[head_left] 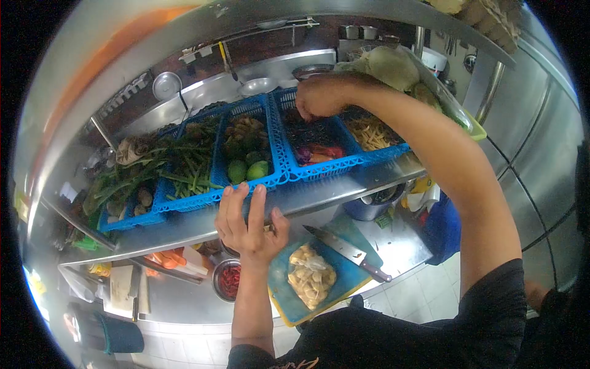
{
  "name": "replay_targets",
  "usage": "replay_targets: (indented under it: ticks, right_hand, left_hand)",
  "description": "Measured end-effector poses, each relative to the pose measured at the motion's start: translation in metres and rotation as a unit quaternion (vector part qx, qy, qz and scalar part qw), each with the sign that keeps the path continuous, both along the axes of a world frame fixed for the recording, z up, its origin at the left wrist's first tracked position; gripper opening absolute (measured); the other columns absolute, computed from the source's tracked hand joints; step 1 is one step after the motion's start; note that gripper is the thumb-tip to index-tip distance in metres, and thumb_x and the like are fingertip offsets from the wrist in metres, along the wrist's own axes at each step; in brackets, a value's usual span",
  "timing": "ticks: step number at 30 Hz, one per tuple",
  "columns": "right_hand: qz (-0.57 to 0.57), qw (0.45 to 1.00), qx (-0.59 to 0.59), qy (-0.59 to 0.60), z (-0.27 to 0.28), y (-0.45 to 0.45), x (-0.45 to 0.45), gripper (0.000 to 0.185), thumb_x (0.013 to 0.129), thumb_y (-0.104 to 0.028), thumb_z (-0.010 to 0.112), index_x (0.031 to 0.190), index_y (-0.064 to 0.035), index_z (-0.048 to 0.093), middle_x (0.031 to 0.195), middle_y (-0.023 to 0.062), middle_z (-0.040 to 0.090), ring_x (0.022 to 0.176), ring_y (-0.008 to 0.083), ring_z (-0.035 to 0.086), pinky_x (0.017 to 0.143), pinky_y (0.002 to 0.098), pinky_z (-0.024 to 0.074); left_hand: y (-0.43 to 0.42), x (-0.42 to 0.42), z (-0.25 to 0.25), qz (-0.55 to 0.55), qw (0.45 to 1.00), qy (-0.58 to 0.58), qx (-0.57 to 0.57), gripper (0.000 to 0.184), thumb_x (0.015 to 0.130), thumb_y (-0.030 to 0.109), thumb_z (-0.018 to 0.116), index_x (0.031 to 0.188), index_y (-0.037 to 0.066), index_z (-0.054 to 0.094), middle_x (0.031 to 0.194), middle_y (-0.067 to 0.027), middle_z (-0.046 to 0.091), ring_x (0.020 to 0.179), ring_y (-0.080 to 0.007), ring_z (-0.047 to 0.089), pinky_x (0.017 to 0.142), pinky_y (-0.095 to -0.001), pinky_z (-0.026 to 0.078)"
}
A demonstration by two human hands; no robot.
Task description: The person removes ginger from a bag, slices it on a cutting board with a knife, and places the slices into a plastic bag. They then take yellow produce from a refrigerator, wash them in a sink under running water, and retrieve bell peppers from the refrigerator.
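Note:
My left hand (246,222) is raised at the front of the metal shelf, its fingers stretched and apart, the tips by the rim of a blue plastic basket (279,174). That hand holds nothing. My right hand (324,97) reaches over the shelf into the back of a basket compartment with dark contents and red and purple produce (319,154). Its fingers are curled downward, and whatever lies between them is hidden. Left of it, another compartment holds green limes or similar fruit (257,170) and knobbly roots (246,130). Pale yellow strips (372,133) lie in the compartment to the right.
Below the shelf, a knife (347,251) and a bag of pale yellow pieces (310,275) lie on a green cutting board (284,307). A bowl of red chillies (228,280) stands to their left. Long green vegetables (193,166) fill the left baskets. The metal shelf edge (344,192) runs across.

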State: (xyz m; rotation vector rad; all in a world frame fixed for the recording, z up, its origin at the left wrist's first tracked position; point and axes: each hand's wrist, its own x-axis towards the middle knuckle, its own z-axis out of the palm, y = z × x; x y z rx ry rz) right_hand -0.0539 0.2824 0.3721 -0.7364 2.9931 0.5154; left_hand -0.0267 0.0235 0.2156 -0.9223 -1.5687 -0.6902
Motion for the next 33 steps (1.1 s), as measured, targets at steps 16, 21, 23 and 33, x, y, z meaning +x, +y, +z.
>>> replay_targets:
  ticks: [16, 21, 23, 33]
  right_hand:
    - [-0.139, 0.983, -0.019, 0.12, -0.035, 0.003, -0.004, 0.019, 0.07, -0.007, 0.056, 0.085, -0.0052, 0.067, 0.084, 0.0186, 0.066, 0.08, 0.0327, 0.065, 0.068, 0.0441, 0.0519]
    - [-0.136, 0.982, -0.127, -0.024, 0.002, 0.007, -0.002, 0.022, 0.072, -0.009, 0.055, 0.09, -0.0043, 0.066, 0.082, 0.0136, 0.067, 0.075, 0.0226, 0.066, 0.065, 0.038, 0.0522]
    - [-0.173, 0.943, -0.241, -0.152, 0.013, -0.014, 0.016, 0.025, 0.072, -0.01, 0.055, 0.094, -0.0045, 0.066, 0.082, 0.0121, 0.068, 0.072, 0.0193, 0.065, 0.065, 0.0364, 0.0516]
    - [-0.136, 0.955, -0.262, 0.018, 0.017, -0.033, 0.047, 0.03, 0.082, -0.021, 0.055, 0.108, -0.0081, 0.064, 0.094, 0.0109, 0.067, 0.081, 0.0225, 0.064, 0.076, 0.035, 0.0502]
  left_hand:
    - [0.002, -0.002, -0.001, -0.004, 1.0, 0.003, 0.017, 0.036, 0.075, 0.023, 0.059, 0.109, 0.01, 0.063, 0.114, -0.0115, 0.057, 0.109, -0.0336, 0.052, 0.09, -0.0415, 0.04]
    - [0.003, -0.003, -0.001, -0.001, 1.0, 0.011, 0.018, 0.036, 0.075, 0.024, 0.059, 0.109, 0.011, 0.064, 0.114, -0.011, 0.056, 0.109, -0.0328, 0.052, 0.089, -0.0405, 0.041]
    - [0.003, -0.004, -0.003, 0.001, 1.0, 0.014, 0.026, 0.036, 0.075, 0.025, 0.058, 0.109, 0.012, 0.064, 0.114, -0.0107, 0.057, 0.109, -0.0323, 0.052, 0.089, -0.0401, 0.041]
    - [0.005, -0.007, -0.003, -0.004, 0.999, 0.031, 0.04, 0.034, 0.075, 0.025, 0.058, 0.107, 0.015, 0.067, 0.112, -0.0077, 0.06, 0.107, -0.0298, 0.054, 0.09, -0.0377, 0.041]
